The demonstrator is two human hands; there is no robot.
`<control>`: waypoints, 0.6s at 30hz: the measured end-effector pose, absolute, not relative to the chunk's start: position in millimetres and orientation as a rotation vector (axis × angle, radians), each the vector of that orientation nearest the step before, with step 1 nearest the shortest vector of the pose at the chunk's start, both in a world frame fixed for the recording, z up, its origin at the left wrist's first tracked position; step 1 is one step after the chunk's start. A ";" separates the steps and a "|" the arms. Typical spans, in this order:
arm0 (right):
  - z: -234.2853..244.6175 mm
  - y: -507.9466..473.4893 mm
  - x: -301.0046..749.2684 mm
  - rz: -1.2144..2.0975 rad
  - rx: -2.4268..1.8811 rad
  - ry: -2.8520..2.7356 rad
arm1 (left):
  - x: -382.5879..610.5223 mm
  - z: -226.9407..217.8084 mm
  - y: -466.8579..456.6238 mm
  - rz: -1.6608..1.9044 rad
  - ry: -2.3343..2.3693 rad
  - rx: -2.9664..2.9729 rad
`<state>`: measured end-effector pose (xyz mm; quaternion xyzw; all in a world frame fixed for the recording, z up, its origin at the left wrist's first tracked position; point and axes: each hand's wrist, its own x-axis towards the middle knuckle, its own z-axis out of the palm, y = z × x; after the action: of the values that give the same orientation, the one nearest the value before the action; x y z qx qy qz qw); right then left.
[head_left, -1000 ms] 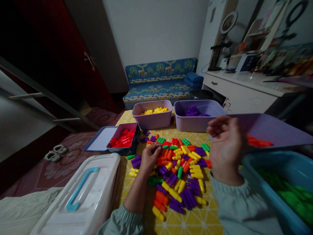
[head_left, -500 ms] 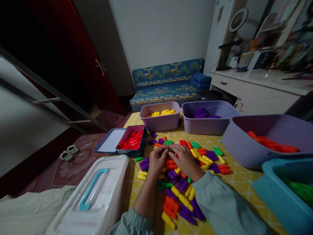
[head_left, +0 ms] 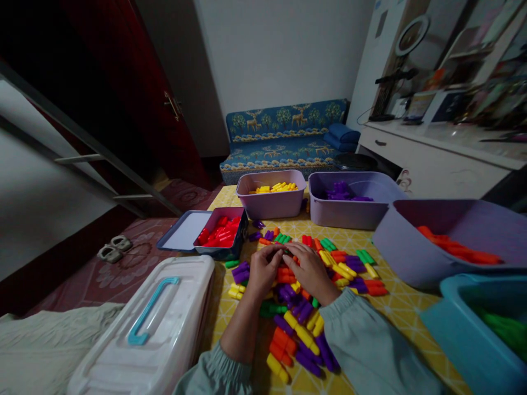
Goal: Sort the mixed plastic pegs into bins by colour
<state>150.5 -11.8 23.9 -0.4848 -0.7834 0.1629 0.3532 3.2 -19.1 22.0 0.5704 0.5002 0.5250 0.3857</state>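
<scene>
My left hand [head_left: 262, 270] and my right hand [head_left: 308, 269] meet over a pile of plastic building pieces [head_left: 297, 331], thumbs and fingertips almost touching. Both have their fingers bent and pressed together. Whatever they pinch lies hidden behind the fingers; I cannot make it out. Around them the pieces, made of joined tubes, are mixed in purple, yellow, orange, red and green. Close to my left wrist lie purple pieces [head_left: 241, 271]. Beyond my right hand are yellow pieces [head_left: 345, 270] and green pieces [head_left: 365, 256].
On the yellow patterned tablecloth [head_left: 403, 312] stand a bin of yellow pieces [head_left: 272, 206], a bin of purple pieces [head_left: 346, 214], a bin of orange pieces [head_left: 405, 249] and a turquoise bin [head_left: 457, 323] with green ones. At left are an open box of red pieces [head_left: 230, 251] and a white lidded box [head_left: 173, 323].
The view has shifted slightly. My hands stay together in the same pose over the pile, and no piece has visibly been moved.
</scene>
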 end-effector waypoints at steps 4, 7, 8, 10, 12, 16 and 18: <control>24.0 -11.1 150.8 0.435 -1.249 -2.036 | 5.5 22.1 -20.0 1.345 1.291 1.466; 24.5 -11.1 151.1 0.436 -1.248 -2.027 | 4.9 27.4 -19.8 1.344 1.289 1.492; 25.0 -11.4 151.1 0.440 -1.246 -2.022 | 2.9 32.4 -19.9 1.345 1.303 1.526; 26.5 -12.4 151.1 0.458 -1.236 -2.018 | -5.4 47.7 -21.4 1.347 1.379 1.653; 27.7 -13.5 151.0 0.473 -1.229 -2.012 | -19.9 67.3 -24.9 1.320 1.525 1.846; 27.7 -14.3 150.9 0.477 -1.226 -1.999 | -55.9 93.6 -35.9 0.856 1.896 2.108; 27.2 -14.2 150.8 0.477 -1.220 -1.999 | -67.9 93.2 -41.1 0.609 1.981 2.119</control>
<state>150.8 -14.2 27.2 -0.4747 -0.7781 0.1858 0.3670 -67.9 -41.1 93.2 0.7121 0.6657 0.2047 0.0887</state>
